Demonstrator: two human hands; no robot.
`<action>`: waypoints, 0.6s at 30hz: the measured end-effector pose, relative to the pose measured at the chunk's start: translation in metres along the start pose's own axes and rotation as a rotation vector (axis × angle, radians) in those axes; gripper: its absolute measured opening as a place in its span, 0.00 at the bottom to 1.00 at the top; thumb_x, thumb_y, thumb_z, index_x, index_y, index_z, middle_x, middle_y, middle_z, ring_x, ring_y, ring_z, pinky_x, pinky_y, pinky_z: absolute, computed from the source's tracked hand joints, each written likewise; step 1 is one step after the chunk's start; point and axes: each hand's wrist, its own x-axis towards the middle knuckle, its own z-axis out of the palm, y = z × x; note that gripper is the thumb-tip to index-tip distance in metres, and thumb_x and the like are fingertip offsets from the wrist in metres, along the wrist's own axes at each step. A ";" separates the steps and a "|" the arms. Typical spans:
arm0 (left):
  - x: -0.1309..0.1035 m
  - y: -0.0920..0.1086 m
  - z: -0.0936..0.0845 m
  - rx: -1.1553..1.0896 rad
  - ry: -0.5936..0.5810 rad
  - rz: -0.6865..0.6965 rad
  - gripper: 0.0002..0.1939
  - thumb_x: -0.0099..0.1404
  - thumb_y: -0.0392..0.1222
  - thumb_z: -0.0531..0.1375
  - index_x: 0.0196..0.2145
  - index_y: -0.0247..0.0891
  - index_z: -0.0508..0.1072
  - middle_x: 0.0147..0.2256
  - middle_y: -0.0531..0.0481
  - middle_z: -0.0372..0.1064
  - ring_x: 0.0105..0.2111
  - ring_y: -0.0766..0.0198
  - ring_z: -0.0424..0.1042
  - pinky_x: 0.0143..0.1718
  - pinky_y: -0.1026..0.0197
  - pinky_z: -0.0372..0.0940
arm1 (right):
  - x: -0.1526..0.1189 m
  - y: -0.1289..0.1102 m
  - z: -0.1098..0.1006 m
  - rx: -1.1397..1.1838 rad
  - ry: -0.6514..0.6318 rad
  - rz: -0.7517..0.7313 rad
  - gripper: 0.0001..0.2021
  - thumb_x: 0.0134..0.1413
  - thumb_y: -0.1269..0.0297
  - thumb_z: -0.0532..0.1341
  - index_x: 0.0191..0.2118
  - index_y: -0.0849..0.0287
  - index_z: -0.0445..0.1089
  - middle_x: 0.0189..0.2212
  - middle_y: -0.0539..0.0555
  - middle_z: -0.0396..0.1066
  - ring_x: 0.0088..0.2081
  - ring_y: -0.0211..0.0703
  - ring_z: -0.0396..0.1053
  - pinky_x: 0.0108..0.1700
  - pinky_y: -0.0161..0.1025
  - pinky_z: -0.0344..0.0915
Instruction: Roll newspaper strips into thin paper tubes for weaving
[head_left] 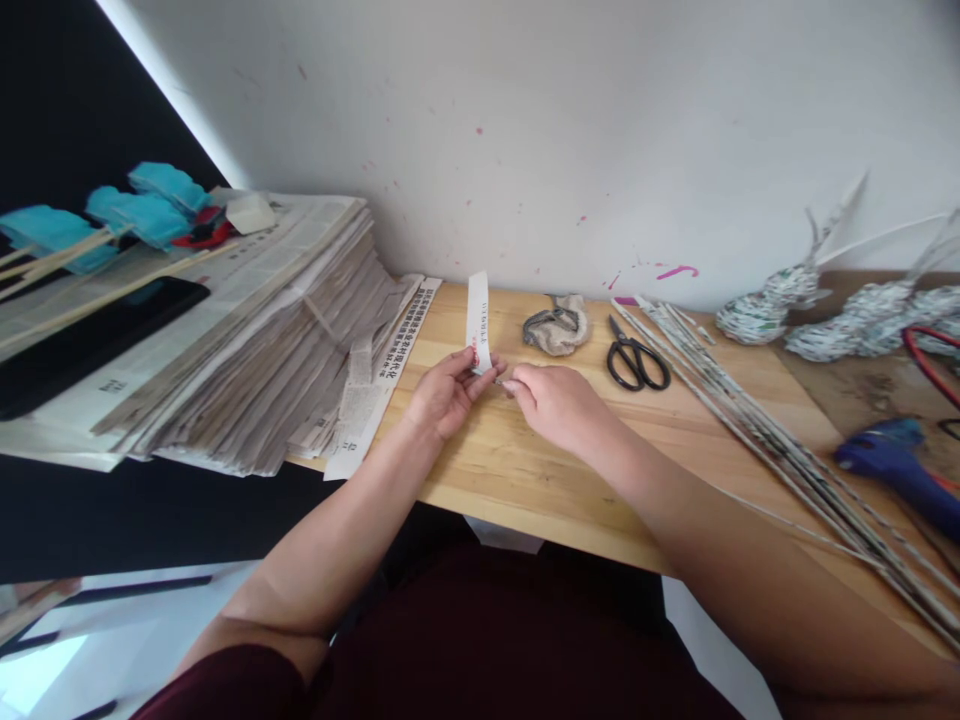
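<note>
A narrow strip of printed paper (478, 312) stands up from my left hand (448, 392), whose fingers and thumb pinch its lower end. Close beside it on the right, my right hand (550, 400) is closed on something thin at the lower end of the strip, too small to make out. Both hands are over the wooden table (517, 475). A crumpled beige cloth (559, 328) lies just beyond my right hand, and black-handled scissors (636, 362) rest to its right.
Stacked newspapers (255, 350) fill the left, bearing a black phone (112, 335) and blue objects on sticks (142, 213). Long rolled paper sticks (757, 430), a blue glue gun (896, 470) and woven paper shapes (765, 303) lie at right. A wall rises behind the table.
</note>
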 end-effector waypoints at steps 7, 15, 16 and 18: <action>0.001 0.000 -0.001 -0.007 0.010 0.009 0.07 0.67 0.30 0.55 0.38 0.27 0.73 0.32 0.39 0.76 0.36 0.58 0.79 0.38 0.65 0.75 | 0.000 -0.001 0.001 -0.058 -0.025 -0.007 0.13 0.65 0.60 0.53 0.35 0.59 0.72 0.29 0.56 0.74 0.29 0.44 0.68 0.30 0.40 0.51; 0.002 -0.003 -0.003 0.043 -0.047 0.045 0.05 0.65 0.30 0.59 0.33 0.27 0.74 0.32 0.41 0.76 0.34 0.61 0.79 0.37 0.67 0.75 | 0.000 -0.001 -0.001 0.199 -0.043 0.009 0.12 0.63 0.60 0.56 0.30 0.57 0.69 0.25 0.51 0.72 0.26 0.39 0.65 0.30 0.38 0.53; 0.002 -0.003 -0.004 0.040 -0.049 0.048 0.05 0.65 0.30 0.59 0.33 0.27 0.73 0.32 0.40 0.76 0.34 0.61 0.79 0.37 0.67 0.75 | 0.000 -0.001 0.000 0.199 -0.021 0.007 0.11 0.62 0.60 0.57 0.30 0.57 0.69 0.25 0.51 0.72 0.26 0.39 0.65 0.30 0.37 0.53; 0.000 -0.003 -0.004 0.029 -0.048 0.050 0.05 0.65 0.30 0.58 0.32 0.26 0.73 0.32 0.40 0.76 0.33 0.60 0.79 0.37 0.67 0.75 | 0.000 0.000 0.001 0.176 0.026 0.002 0.10 0.63 0.62 0.56 0.31 0.57 0.70 0.24 0.51 0.71 0.26 0.39 0.64 0.29 0.38 0.52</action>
